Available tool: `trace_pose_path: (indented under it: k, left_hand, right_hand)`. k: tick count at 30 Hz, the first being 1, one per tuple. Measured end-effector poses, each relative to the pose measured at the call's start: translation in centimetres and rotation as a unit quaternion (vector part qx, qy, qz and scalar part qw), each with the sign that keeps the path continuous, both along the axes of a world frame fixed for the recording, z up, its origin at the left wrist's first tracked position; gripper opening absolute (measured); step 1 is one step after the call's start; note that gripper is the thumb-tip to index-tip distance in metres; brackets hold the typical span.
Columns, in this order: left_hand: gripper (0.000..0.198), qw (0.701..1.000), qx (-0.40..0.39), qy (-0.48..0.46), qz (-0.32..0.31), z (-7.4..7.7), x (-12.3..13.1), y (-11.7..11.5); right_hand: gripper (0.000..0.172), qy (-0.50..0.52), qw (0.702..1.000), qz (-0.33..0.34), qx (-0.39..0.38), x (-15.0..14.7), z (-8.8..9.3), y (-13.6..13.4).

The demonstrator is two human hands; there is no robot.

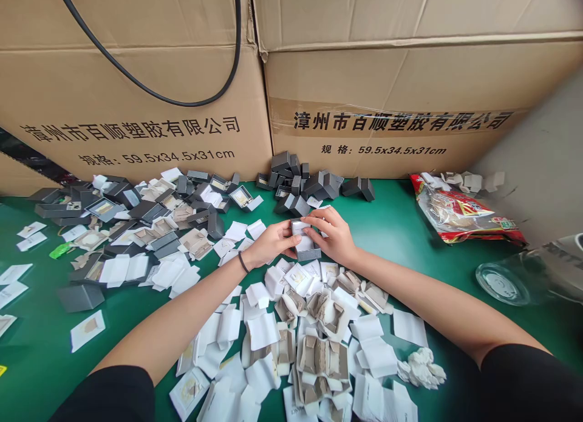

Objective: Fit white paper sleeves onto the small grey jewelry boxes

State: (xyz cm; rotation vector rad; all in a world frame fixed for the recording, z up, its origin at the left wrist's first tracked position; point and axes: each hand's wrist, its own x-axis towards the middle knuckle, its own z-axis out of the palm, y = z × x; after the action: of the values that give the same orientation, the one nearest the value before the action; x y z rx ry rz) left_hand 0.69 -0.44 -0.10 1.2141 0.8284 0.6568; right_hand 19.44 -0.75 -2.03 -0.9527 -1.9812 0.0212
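Observation:
Between my two hands is a small dark grey jewelry box (308, 254) with white card inserts showing inside it. My left hand (272, 242) grips its left side, thumb near the front. From the far right, my right hand (331, 235) reaches over it with curled fingers on the white insert. The box is above the near pile of white and grey-brown folded card inserts (323, 364). Just behind my hands sit several closed-looking dark grey boxes (291, 203). The undersides of my fingers are hidden.
Many opened dark boxes and inserts (150, 218) cover the left. At right lie a red snack bag (464, 209), a clear plastic cup (503, 283) and crumpled tissue (421, 368). Large cartons (136, 76) stand behind the green tabletop (387, 228); a black cable (150, 93) hangs in front.

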Motion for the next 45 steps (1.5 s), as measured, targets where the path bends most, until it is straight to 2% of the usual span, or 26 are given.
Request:
trace_pose_path:
  k: [5,10,22,31,36,41,45]
  left_hand:
    - [0.049,0.999,-0.028,-0.017,0.005,0.2,0.0,0.0]
    - [0.051,1.000,-0.018,0.004,0.001,0.3,0.1,-0.1]
    - [0.049,1.000,0.025,0.017,-0.009,-0.3,0.1,0.1]
    - [0.050,0.998,0.053,0.034,-0.005,-0.2,0.2,0.1]
    - [0.048,0.997,0.062,0.039,-0.012,-0.4,0.2,0.1]
    - [0.043,0.995,0.082,0.044,-0.030,-0.4,0.0,0.0]
    - [0.040,0.990,0.123,0.042,-0.055,-0.4,-0.2,-0.1]
  right_hand:
    - [0.013,0.007,0.999,0.005,0.035,0.1,0.4,-0.1]
    - [0.011,0.050,0.996,0.019,0.067,-0.1,1.3,-0.5]
    - [0.013,0.065,0.996,0.052,0.031,0.0,1.0,0.0]
    - [0.012,0.031,0.999,0.028,0.023,0.1,0.8,0.2]
    - [0.014,0.049,0.998,0.036,-0.019,0.1,0.5,0.3]
    - [0.026,0.065,0.993,0.037,-0.091,0.1,0.3,0.2]
    - [0.023,0.064,0.991,0.049,-0.107,0.0,0.4,-0.1]
